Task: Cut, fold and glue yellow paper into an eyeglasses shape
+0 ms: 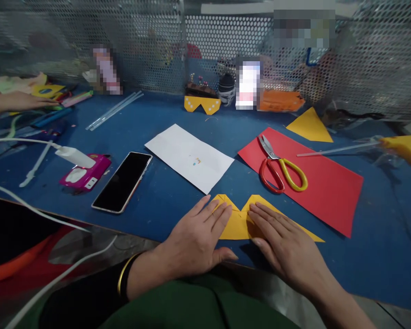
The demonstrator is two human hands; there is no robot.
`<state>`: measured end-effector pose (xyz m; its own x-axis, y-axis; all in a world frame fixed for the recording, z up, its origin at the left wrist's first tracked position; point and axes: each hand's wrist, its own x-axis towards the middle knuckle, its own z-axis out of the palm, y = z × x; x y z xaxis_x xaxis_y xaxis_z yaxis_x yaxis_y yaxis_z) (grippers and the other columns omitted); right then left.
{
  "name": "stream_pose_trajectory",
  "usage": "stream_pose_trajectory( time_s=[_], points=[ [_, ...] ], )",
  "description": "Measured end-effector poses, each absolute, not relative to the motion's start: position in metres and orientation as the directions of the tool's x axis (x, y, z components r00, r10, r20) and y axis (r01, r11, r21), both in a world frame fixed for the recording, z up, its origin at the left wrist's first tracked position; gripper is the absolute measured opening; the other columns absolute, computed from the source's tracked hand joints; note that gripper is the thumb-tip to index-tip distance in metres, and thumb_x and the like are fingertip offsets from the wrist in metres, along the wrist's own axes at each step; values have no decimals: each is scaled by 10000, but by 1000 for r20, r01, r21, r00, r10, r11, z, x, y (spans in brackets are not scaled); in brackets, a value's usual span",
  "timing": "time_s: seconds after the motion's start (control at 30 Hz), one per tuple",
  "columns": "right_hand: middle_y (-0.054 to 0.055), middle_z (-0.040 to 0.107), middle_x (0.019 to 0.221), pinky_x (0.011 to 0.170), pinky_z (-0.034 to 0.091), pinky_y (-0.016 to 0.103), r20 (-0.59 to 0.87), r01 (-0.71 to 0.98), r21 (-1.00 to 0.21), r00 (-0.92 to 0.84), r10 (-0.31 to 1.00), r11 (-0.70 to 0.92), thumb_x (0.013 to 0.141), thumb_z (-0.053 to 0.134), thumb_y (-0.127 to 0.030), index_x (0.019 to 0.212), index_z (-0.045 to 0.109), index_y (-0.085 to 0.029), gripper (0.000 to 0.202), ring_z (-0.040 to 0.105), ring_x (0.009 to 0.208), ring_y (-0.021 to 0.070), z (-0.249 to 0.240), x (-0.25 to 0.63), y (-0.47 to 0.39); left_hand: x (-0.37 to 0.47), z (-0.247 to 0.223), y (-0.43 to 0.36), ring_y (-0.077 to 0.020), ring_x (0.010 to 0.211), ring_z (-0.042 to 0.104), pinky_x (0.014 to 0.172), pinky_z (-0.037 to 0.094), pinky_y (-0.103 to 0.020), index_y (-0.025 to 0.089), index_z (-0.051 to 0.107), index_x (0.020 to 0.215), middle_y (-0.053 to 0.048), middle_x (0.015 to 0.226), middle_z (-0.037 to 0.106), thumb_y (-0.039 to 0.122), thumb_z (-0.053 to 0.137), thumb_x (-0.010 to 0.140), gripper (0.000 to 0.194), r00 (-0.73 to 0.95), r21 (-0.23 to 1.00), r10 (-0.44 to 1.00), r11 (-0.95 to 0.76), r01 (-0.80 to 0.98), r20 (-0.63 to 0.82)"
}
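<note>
From the yellow paper (238,230), I see bare tabletop (380,260) between three and four o'clock; scissors (274,158) block one, a phone (122,183) ten; white sheet (181,153) and red sheet (329,187) nearly meet at twelve.

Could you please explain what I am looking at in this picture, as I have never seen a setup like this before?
Certainly. There is no machine here: one camera worn on a person's head looks forward and down at their own bare hands. The left hand and right hand lie on a folded yellow paper at the near edge of a blue table; neither grips it. Beyond them lies a white sheet, with a phone to its left. To its right, scissors lie partly on a red sheet. At the far left, another hand belongs to a different person.
</note>
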<state>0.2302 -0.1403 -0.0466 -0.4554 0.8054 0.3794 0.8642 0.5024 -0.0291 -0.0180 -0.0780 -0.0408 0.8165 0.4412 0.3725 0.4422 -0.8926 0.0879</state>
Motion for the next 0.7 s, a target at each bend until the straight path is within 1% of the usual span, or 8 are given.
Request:
stream_pose_trajectory(
  time_s=[0.1, 0.2, 0.3, 0.37, 0.43, 0.5, 0.6, 0.7],
  points=[
    [138, 655, 1343, 987, 562, 391, 369, 855, -173, -405, 837, 490, 1008, 421, -300, 1361, 526, -119, 410, 615, 1254, 238, -43, 233, -142, -20, -41, -78, -319, 1342, 534, 1154, 392, -498, 22, 469, 1417, -168, 1408, 599, 619, 414, 989, 737, 804, 151, 471, -881, 448, 362],
    [125, 634, 1355, 953, 569, 338, 362, 845, -377, -244, 900, 380, 1008, 423, -293, 1383, 509, -181, 401, 627, 1225, 210, -43, 238, -144, -22, -39, -77, -303, 1369, 508, 1145, 413, -509, 54, 426, 1452, -168, 1438, 573, 626, 385, 994, 734, 789, 252, 512, -858, 448, 340],
    [93, 682, 1193, 853, 598, 331, 358, 824, -528, -2, 934, 205, 974, 520, -331, 1247, 592, -240, 297, 683, 1073, 206, -48, 241, -144, -24, -37, -76, -289, 1371, 504, 1122, 446, -503, 54, 420, 1450, -202, 1446, 553, 601, 368, 1007, 706, 738, 337, 541, -837, 431, 402],
    [71, 699, 1065, 797, 609, 332, 342, 798, -589, 103, 934, 128, 939, 587, -349, 1157, 624, -247, 244, 702, 980, 205, -51, 242, -143, -25, -38, -75, -257, 1299, 565, 1064, 504, -446, 86, 490, 1397, -188, 1366, 617, 499, 424, 1027, 558, 649, 407, 589, -806, 429, 482],
    [56, 705, 978, 739, 614, 312, 314, 769, -633, 149, 938, 90, 932, 596, -349, 1068, 651, -243, 181, 713, 920, 196, -52, 243, -143, -27, -38, -74, -196, 1101, 664, 918, 569, -338, 147, 620, 1224, -119, 1155, 716, 355, 501, 1022, 313, 533, 508, 666, -745, 432, 523],
    [46, 714, 939, 686, 610, 288, 293, 765, -640, 155, 943, 73, 938, 585, -351, 988, 680, -246, 151, 720, 876, 186, -52, 243, -143, -28, -37, -73, -141, 854, 680, 742, 558, -253, 178, 669, 992, -45, 901, 722, 279, 537, 1007, 167, 449, 604, 744, -666, 438, 495],
    [28, 738, 920, 636, 595, 266, 298, 802, -592, 127, 946, 78, 938, 595, -380, 941, 726, -260, 177, 726, 815, 173, -52, 244, -144, -29, -34, -73, -117, 664, 595, 604, 469, -229, 178, 600, 805, -4, 707, 633, 336, 456, 1039, 318, 438, 628, 783, -619, 471, 442],
    [19, 747, 897, 598, 579, 247, 325, 825, -556, 109, 940, 97, 940, 599, -393, 930, 748, -262, 199, 728, 775, 163, -52, 244, -144, -29, -32, -73, -124, 607, 510, 566, 395, -253, 177, 536, 734, -5, 655, 574, 375, 334, 1070, 439, 478, 511, 738, -675, 533, 476]
  ],
)
